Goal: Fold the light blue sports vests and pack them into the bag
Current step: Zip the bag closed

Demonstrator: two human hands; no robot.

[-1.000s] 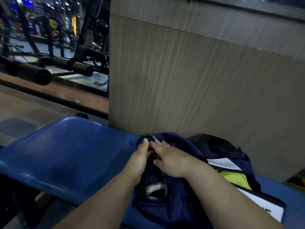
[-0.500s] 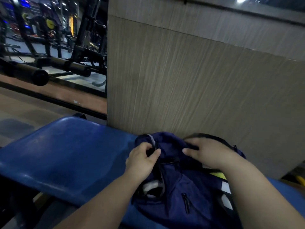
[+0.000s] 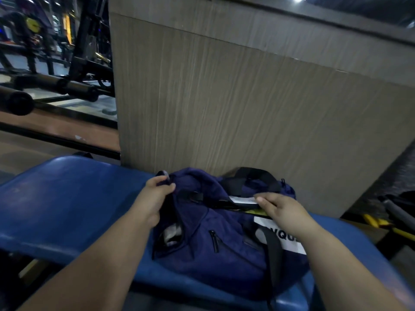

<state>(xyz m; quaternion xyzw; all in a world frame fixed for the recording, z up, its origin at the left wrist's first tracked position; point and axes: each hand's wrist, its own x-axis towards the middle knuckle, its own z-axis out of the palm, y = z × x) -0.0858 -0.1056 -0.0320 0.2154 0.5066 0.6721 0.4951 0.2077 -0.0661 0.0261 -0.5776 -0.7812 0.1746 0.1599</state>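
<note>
While L hand [image 3: 152,196] grips bag [image 3: 226,250], R hand [image 3: 285,212] pinches it

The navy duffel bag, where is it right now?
Head view, lower centre: the navy duffel bag lies on the blue bench before the wood-grain panel.

— Where did the camera sit?
— On the person's head: one wide-angle view, facing forward and down.
— How near?
— Close above the bag [image 3: 224,241] on the blue worktop [image 3: 67,198], with a wood-grain panel [image 3: 224,104] right behind it and gym machines [image 3: 89,55] far off at upper left.
</note>
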